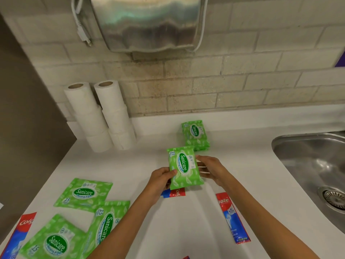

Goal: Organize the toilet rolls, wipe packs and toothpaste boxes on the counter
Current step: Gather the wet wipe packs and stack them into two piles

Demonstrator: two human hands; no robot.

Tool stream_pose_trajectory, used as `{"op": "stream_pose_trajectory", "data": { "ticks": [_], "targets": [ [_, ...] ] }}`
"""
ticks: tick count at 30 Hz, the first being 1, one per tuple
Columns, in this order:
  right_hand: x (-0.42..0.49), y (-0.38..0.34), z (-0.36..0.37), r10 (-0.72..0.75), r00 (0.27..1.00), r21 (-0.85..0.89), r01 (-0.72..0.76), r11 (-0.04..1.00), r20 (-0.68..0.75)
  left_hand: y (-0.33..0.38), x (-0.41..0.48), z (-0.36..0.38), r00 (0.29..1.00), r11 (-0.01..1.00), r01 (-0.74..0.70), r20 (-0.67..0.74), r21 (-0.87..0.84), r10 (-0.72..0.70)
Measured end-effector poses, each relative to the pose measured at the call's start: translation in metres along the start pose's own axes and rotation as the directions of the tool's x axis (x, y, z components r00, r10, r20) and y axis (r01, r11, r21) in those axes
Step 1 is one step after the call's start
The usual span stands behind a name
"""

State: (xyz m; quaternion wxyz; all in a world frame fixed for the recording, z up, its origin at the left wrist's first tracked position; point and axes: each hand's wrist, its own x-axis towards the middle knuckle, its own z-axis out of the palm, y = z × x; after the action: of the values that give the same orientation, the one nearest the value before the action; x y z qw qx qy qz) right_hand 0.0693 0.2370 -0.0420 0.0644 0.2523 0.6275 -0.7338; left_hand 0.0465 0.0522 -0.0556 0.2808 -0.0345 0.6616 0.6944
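Beige tiled wall [242,81], steel dryer [149,23] perhaps, white counter [186,221], steel sink [308,156]

Two white paper toilet-roll stacks [89,116] stand far left, green plastic wipe packs [84,193] lie near left, steel sink [317,161] right.
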Motion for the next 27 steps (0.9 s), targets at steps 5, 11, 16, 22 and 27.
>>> {"op": "stream_pose_trajectory", "data": {
  "ticks": [5, 11, 16, 22, 27],
  "targets": [
    [0.006, -0.005, -0.026, -0.034, 0.995, -0.004, 0.034, 0.999, -0.098, 0.031, 0.040, 0.017, 0.995, 0.996, -0.050, -0.087, 0.079, 0.057],
    [0.015, -0.006, -0.048, -0.026, 0.993, 0.030, 0.030, 0.999, -0.117, 0.072, 0.094, 0.045, 0.989, 0.985, -0.097, -0.100, 0.144, 0.112],
    [0.023, -0.006, -0.060, -0.030, 0.993, 0.044, 0.035, 0.998, -0.117, 0.089, 0.131, 0.064, 0.984, 0.967, -0.109, -0.110, 0.230, 0.137],
    [0.031, -0.007, -0.065, -0.016, 0.991, 0.033, 0.020, 0.999, -0.132, 0.088, 0.157, 0.072, 0.968, 0.935, -0.103, -0.183, 0.338, 0.173],
    [0.035, -0.007, -0.067, -0.012, 0.990, 0.014, 0.014, 1.000, -0.140, 0.087, 0.166, 0.079, 0.931, 0.876, -0.075, -0.281, 0.477, 0.232]
  ]
}}
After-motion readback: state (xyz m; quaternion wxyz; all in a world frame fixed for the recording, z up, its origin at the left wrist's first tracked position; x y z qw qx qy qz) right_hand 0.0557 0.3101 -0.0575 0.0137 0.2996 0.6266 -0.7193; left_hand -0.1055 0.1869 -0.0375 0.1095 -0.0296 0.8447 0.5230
